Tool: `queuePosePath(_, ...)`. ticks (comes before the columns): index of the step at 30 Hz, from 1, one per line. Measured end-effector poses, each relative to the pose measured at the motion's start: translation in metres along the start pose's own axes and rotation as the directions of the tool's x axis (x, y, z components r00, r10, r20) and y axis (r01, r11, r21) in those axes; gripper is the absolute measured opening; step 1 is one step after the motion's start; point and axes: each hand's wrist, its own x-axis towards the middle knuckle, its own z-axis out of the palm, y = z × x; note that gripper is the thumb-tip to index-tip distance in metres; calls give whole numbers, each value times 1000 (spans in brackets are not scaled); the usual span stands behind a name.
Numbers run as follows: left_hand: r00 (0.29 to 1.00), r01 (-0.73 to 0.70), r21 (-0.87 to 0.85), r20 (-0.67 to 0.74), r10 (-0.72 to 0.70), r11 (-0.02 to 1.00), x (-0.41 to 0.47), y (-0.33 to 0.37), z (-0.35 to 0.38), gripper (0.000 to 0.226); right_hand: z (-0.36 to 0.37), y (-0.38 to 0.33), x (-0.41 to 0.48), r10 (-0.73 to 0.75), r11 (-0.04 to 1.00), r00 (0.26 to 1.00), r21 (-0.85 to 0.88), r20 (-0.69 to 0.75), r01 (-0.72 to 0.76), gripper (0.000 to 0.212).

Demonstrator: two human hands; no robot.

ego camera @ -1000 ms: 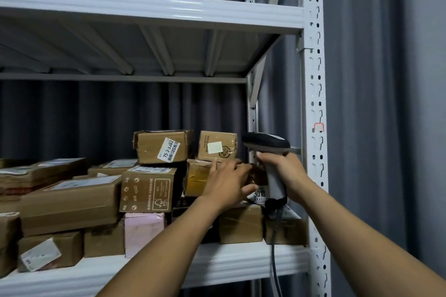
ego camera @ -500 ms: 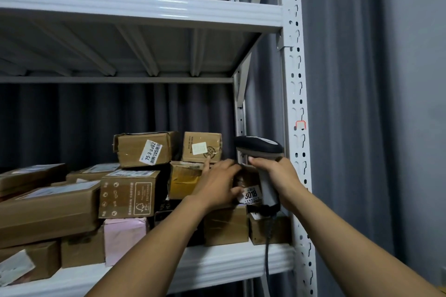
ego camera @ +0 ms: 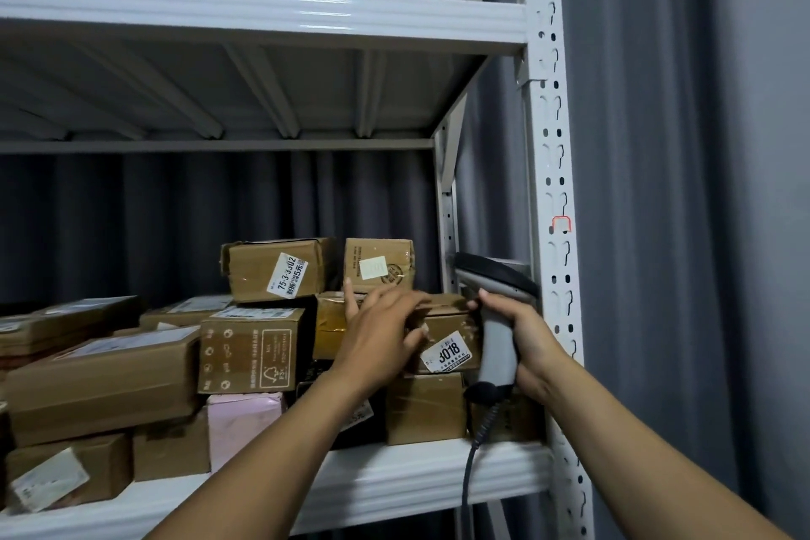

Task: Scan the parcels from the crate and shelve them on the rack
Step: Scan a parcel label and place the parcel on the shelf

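**Left hand (ego camera: 381,331) slides off the label (ego camera: 449,352)**

Since a second ago my left hand has shifted away from the post (ego camera: 556,189), fingers flat on the parcel (ego camera: 451,320) marked 3018, which rests on another box (ego camera: 425,408) just beside the post. My right hand (ego camera: 528,342) grips the scanner (ego camera: 496,342) between them. Dragging fingers could pull the parcel off its perch.

Left hand (ego camera: 377,338) hides part of the 3018 parcel (ego camera: 456,322)
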Motion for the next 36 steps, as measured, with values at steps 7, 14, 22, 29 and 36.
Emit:
queuePosePath(7, 965, 263, 269, -58, -257, 927, -6, -42, -27, 63, 9, 10, 13, -2, 983, 1000, -184, 9, 3, 38)
queuePosePath(14, 977, 206, 324, -11, -214, 923, -14, -52, -32, 56, 15, 15, 14, 3, 980, 1000, -199, -9, -5, 27)
queuePosePath(22, 988, 142, 412, -7, -153, 900, -20, -54, -39, 51, 19, 11, 5, -56, 920, 998, -389, -18, 45, 24)
queuePosePath(29, 979, 131, 482, 75, -190, 866, -16, -49, -55, 55, 25, -3, -10, -109, 855, 994, -513, -28, 79, 21)
queuePosePath(36, 979, 98, 469, 113, -170, 878, -35, -27, -83, 56, 37, -25, -59, -163, 771, 987, -626, -13, 119, 11)
